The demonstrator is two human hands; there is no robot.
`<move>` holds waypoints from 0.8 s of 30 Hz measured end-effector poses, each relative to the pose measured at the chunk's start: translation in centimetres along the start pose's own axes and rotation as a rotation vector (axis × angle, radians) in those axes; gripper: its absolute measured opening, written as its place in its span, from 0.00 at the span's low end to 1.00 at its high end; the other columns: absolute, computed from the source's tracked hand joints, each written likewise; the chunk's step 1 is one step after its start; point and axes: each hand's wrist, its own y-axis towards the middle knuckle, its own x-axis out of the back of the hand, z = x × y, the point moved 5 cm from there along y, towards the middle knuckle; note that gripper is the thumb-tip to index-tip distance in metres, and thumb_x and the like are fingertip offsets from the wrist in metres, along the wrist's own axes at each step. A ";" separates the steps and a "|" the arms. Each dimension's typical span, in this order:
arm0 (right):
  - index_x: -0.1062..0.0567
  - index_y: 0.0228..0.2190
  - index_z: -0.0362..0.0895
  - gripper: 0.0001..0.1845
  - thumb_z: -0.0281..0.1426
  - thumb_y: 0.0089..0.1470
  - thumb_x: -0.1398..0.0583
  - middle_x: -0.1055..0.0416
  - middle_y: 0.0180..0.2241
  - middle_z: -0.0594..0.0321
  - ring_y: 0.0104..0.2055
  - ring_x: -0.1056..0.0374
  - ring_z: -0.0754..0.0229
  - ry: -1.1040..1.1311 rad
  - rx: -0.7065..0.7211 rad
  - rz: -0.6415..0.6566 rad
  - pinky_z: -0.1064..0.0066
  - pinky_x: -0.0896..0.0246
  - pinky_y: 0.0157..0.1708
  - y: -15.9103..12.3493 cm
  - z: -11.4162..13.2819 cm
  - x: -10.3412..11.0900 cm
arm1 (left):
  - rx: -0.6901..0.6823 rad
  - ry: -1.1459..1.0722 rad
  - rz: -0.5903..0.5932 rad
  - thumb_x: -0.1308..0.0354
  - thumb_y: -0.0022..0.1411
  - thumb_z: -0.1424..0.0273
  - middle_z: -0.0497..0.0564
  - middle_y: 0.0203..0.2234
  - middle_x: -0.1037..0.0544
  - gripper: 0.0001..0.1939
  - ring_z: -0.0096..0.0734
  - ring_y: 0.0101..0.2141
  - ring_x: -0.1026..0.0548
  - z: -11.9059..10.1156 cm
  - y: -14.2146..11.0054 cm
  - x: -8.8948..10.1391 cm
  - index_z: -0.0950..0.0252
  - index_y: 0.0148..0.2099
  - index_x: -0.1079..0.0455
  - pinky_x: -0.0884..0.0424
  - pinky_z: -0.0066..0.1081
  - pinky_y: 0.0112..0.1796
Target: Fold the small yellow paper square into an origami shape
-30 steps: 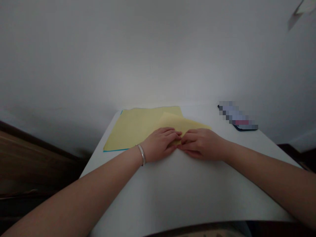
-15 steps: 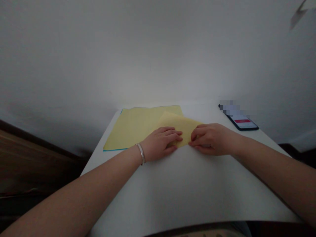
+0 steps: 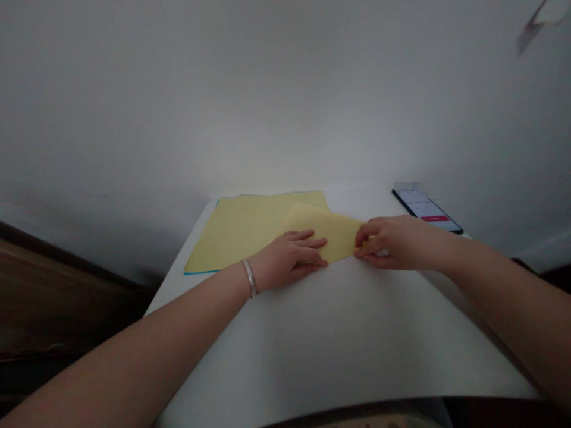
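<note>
Left hand [image 3: 288, 258] flat, fingers parted, on near yellow sheet [image 3: 339, 233]; right hand [image 3: 392, 241] pinches its edge. Likely creasing; next move calls for steady pressure.

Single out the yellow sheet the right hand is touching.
The smaller yellow sheet, its right end at the right hand; the larger, blue-edged yellow sheet lies farther left, away from that hand.

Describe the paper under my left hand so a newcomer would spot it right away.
On the white table, a big yellow sheet lies toward the back left. Overlapping its right side is the paper, with the left hand and right hand on it. It's paler and looks smaller than the blue-edged sheet.
</note>
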 end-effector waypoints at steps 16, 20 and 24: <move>0.21 0.26 0.54 0.12 0.36 0.51 0.44 0.25 0.40 0.70 0.27 0.31 0.65 -0.088 -0.153 0.107 0.72 0.50 0.22 -0.9 -2.5 -0.8 | 0.018 -0.059 0.017 0.49 0.64 0.68 0.48 0.57 0.36 0.12 0.40 0.60 0.44 0.4 -0.9 -0.6 0.55 0.46 0.28 0.44 0.44 0.56; 0.21 0.25 0.52 0.11 0.36 0.50 0.44 0.24 0.38 0.68 0.27 0.30 0.63 -0.061 -0.192 0.080 0.71 0.48 0.22 -1.1 -2.9 -1.0 | 0.005 -0.058 0.014 0.49 0.64 0.67 0.48 0.57 0.36 0.11 0.40 0.60 0.44 0.5 -1.0 -0.7 0.56 0.45 0.27 0.44 0.45 0.56; 0.22 0.23 0.50 0.11 0.36 0.49 0.43 0.24 0.36 0.66 0.26 0.31 0.63 -0.026 -0.222 0.064 0.71 0.47 0.24 -1.2 -3.3 -1.1 | 0.003 -0.060 0.015 0.49 0.64 0.69 0.49 0.58 0.36 0.11 0.40 0.61 0.46 0.4 -1.1 -0.7 0.56 0.45 0.28 0.44 0.45 0.56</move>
